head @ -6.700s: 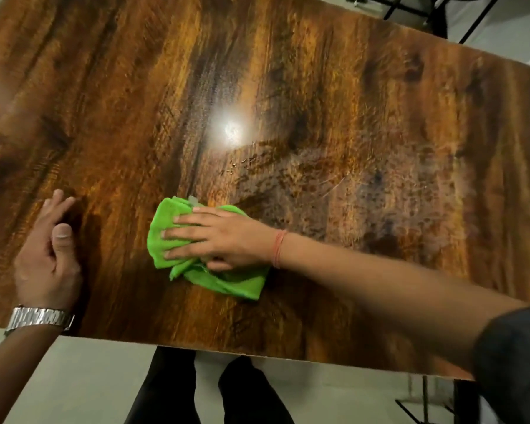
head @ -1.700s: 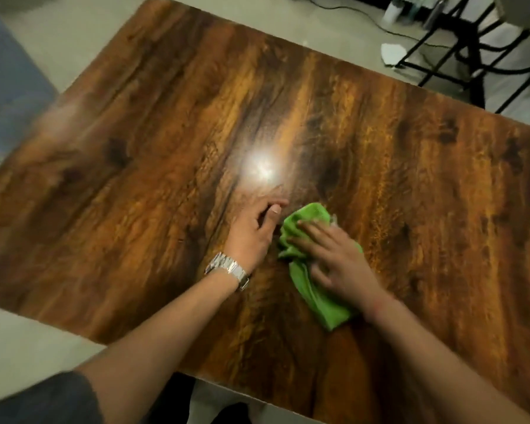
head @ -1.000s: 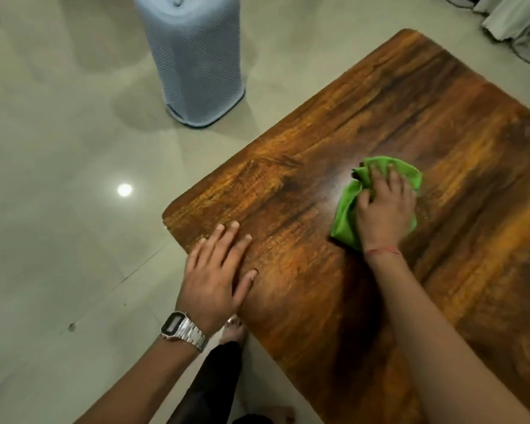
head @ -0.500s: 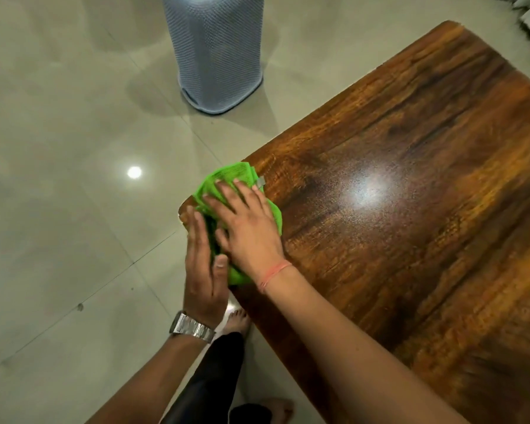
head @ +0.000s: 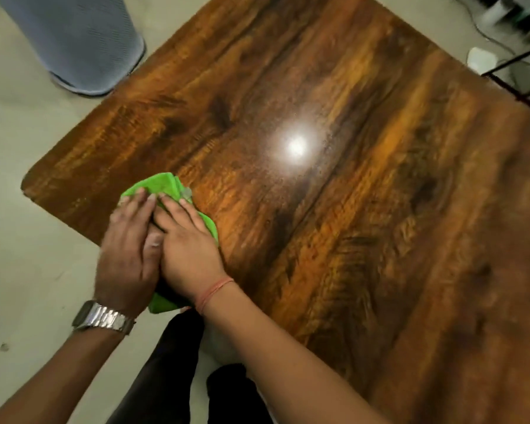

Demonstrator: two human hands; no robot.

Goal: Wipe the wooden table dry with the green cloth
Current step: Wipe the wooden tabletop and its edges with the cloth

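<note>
The green cloth [head: 159, 185] lies bunched on the wooden table [head: 334, 209] at its near-left edge, with one end hanging over that edge. My right hand [head: 185, 246], with a red thread at the wrist, presses flat on top of the cloth. My left hand [head: 126, 255], with a metal watch on the wrist, lies beside it with its fingers on the cloth's left part. Both hands hide most of the cloth. The tabletop is glossy and reflects a ceiling light.
A grey mesh bin [head: 74, 38] stands on the tiled floor beyond the table's left corner. Black metal chair legs [head: 520, 78], cables and a white object [head: 481, 58] are at the far right. My legs in dark trousers [head: 166, 362] are below the near edge.
The view has swung right, so more of the tabletop shows. The cloth and both hands have shifted from the table's left corner to a spot along the near edge.
</note>
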